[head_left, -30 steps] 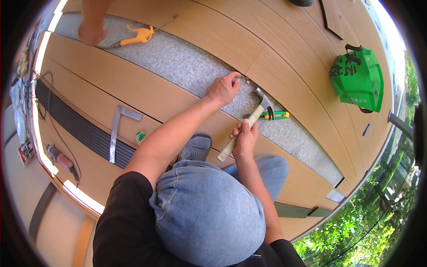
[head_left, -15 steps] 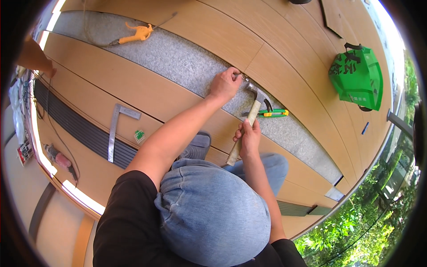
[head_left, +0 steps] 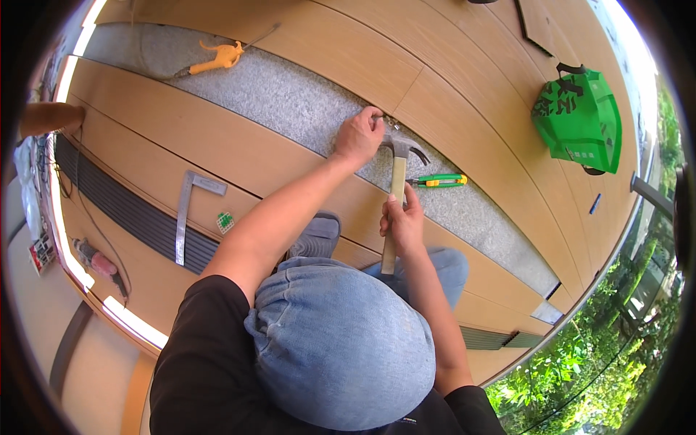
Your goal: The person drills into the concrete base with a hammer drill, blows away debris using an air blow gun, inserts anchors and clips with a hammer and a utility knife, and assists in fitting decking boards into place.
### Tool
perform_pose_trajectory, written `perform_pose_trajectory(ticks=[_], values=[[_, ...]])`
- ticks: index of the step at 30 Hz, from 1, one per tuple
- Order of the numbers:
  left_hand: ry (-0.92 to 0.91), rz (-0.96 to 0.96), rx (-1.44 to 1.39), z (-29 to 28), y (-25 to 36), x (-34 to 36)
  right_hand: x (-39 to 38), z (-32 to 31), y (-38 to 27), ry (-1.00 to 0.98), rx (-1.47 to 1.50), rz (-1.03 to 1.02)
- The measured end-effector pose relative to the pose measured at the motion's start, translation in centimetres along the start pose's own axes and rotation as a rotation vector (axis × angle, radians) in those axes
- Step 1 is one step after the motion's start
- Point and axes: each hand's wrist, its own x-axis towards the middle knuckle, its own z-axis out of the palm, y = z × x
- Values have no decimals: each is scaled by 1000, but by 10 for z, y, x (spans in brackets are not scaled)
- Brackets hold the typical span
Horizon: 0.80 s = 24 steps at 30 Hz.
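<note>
My left hand [head_left: 358, 140] is pinched at the upper edge of a speckled grey strip [head_left: 487, 230] between wood-look boards [head_left: 464, 123], on something small I cannot make out, beside small metal pieces [head_left: 394, 125]. My right hand [head_left: 402, 218] grips the handle of a claw hammer [head_left: 398, 171], whose head is just below and right of my left fingers. A green and yellow utility knife [head_left: 440, 180] lies on the grey strip right of the hammer head, its tip partly behind the handle.
An orange blow gun [head_left: 216, 59] lies at upper left. A metal square [head_left: 185, 217], small green piece [head_left: 225, 222] and corded drill [head_left: 101, 262] lie left of me. A green bag [head_left: 580, 123] and blue marker [head_left: 595, 204] are at right. Another person's arm [head_left: 47, 117] reaches in at left.
The hammer has swung more upright, its head moving left toward my left hand, which rose slightly. The other person's hand moved from beside the blow gun down to the left-hand boards.
</note>
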Motion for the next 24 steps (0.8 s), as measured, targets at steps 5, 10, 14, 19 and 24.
perform_pose_trajectory(ticks=[5,10,14,19,24], values=[[30,31,-35,-5,-4,2,1,12,-2,127,434,44],[-14,22,-102,-23,1,7,-24,-21,14,-284,721,21],[-81,47,33,-57,-9,10,-8,-7,1,-140,484,-32],[-270,-58,-8,-81,-22,-12,22,59,7,46,1078,129],[-841,-220,-61,-115,24,-69,59,81,-3,240,1105,35]])
